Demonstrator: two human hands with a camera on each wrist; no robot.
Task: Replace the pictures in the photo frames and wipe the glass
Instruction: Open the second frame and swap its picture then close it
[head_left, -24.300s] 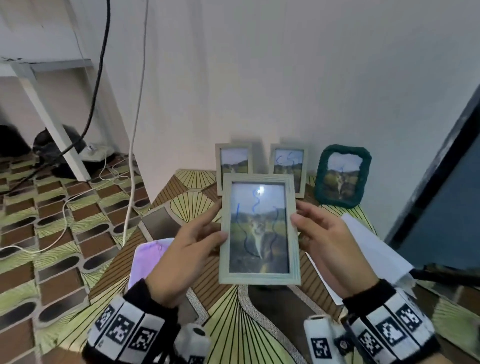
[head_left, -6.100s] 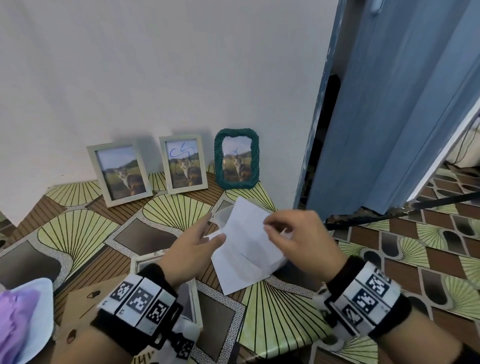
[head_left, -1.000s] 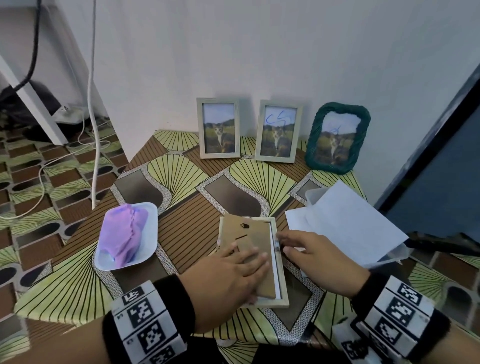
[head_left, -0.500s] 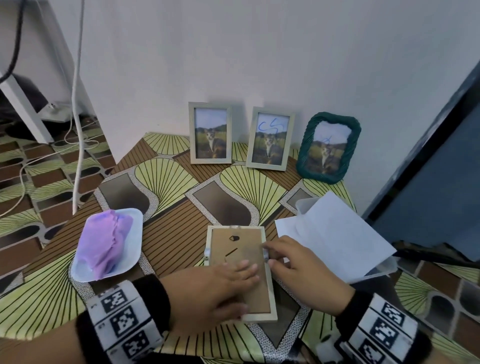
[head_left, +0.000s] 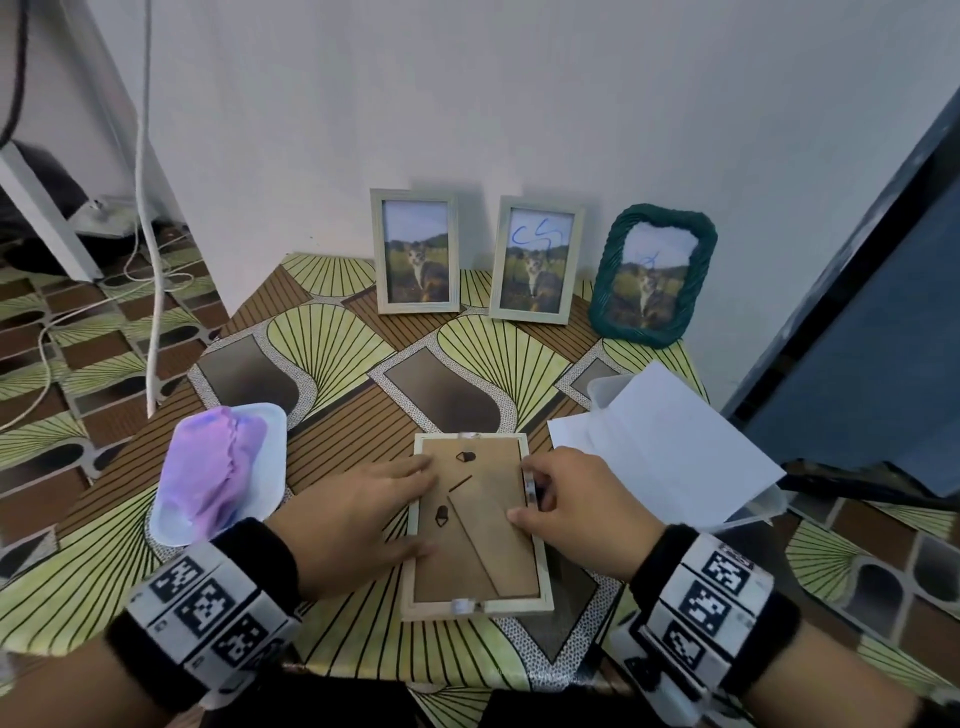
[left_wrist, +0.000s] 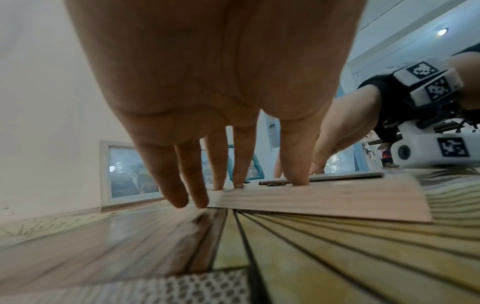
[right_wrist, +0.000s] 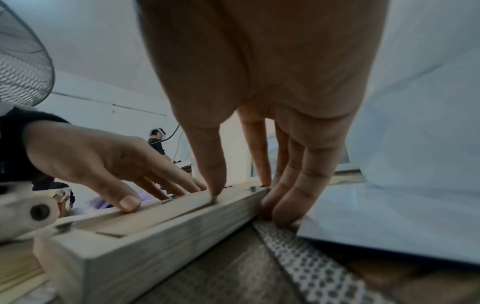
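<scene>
The frame (head_left: 475, 525) lies face down on the table (head_left: 332, 343), backing up, so I can reach its clips. My left hand (head_left: 353, 525) rests on its left edge, fingers nearly straight and spread, pinning it. My right hand (head_left: 576, 514) works the frame's right edge, thumb and forefinger narrowed onto the clip (head_left: 530, 486), other fingers curled against the side. The paper (head_left: 670, 457) waits right of the frame.

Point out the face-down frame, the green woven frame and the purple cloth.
face-down frame (head_left: 480, 545), head view, on its brown backing board.
green woven frame (head_left: 702, 244), head view, on the right side of its woven rim.
purple cloth (head_left: 215, 467), head view, on the middle of the bunched fabric.
</scene>
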